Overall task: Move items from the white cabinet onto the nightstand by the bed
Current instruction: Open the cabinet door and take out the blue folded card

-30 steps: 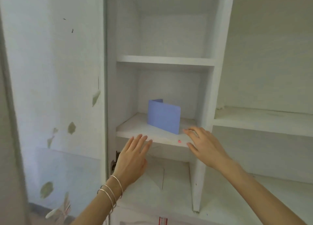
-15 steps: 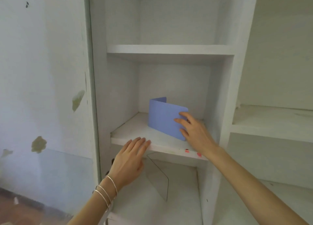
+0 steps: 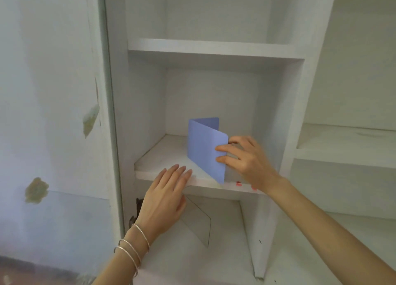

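A folded blue card (image 3: 203,144) stands upright on the middle shelf (image 3: 162,162) of the white cabinet (image 3: 285,117). My right hand (image 3: 246,160) pinches the card's right edge, with fingers on its front face and the thumb behind. My left hand (image 3: 165,196), with bangles on the wrist, has straight fingers whose tips rest on the shelf's front edge, left of the card. The nightstand and bed are out of view.
A clear plastic sheet (image 3: 198,222) stands on the lower shelf under my left hand. An upper shelf (image 3: 212,48) spans above. Wider open shelves (image 3: 345,147) lie to the right. A peeling white wall (image 3: 49,113) fills the left.
My right hand has slid from the card's front face to its right edge and taken hold of it. The view has moved closer to the cabinet. My left hand stays at the shelf edge.
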`<state>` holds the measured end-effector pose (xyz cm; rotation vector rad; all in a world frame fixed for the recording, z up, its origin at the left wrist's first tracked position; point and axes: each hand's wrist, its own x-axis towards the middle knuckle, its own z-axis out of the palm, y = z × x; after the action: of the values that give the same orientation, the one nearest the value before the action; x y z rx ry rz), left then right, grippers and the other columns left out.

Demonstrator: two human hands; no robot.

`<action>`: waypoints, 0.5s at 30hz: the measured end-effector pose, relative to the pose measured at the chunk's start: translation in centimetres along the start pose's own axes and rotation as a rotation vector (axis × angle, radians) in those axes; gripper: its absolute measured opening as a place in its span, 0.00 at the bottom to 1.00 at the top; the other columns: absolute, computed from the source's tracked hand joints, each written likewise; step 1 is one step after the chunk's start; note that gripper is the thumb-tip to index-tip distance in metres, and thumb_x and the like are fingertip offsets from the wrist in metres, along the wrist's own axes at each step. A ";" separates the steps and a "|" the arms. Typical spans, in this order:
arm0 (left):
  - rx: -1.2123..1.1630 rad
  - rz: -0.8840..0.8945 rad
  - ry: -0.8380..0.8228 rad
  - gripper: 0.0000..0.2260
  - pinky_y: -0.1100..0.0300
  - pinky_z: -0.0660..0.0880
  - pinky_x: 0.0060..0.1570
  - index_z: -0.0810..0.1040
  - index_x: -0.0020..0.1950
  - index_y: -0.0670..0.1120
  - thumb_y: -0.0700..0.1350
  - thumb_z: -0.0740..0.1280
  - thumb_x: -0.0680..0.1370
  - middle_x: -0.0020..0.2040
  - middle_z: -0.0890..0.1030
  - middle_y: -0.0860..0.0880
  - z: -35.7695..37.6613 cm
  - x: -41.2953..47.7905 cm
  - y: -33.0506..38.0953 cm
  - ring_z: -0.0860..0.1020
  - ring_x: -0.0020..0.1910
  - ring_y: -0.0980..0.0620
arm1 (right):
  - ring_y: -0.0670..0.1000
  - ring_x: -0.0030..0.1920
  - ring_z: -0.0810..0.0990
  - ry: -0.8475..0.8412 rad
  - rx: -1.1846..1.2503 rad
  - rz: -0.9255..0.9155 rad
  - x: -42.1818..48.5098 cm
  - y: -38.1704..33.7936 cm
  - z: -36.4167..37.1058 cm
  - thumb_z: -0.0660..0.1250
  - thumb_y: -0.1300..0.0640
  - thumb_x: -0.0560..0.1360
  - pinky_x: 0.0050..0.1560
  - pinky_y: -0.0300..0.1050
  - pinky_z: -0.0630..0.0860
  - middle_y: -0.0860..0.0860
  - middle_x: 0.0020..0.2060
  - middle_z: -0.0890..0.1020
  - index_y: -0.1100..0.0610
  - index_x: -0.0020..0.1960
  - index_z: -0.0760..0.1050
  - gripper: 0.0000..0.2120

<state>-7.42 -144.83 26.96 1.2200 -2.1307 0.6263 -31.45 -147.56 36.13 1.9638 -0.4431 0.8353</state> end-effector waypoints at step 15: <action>0.091 0.003 0.089 0.25 0.49 0.64 0.65 0.71 0.67 0.42 0.47 0.60 0.71 0.63 0.75 0.45 -6.4 -0.4 3.5 0.69 0.65 0.45 | 0.56 0.51 0.79 0.234 -0.075 -0.137 2.2 1.9 -6.4 0.69 0.65 0.75 0.60 0.56 0.70 0.50 0.43 0.84 0.55 0.38 0.82 0.09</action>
<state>-8.62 -138.80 30.84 1.2141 -2.0499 0.7719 -33.47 -142.95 41.08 1.7800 -0.1971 0.9330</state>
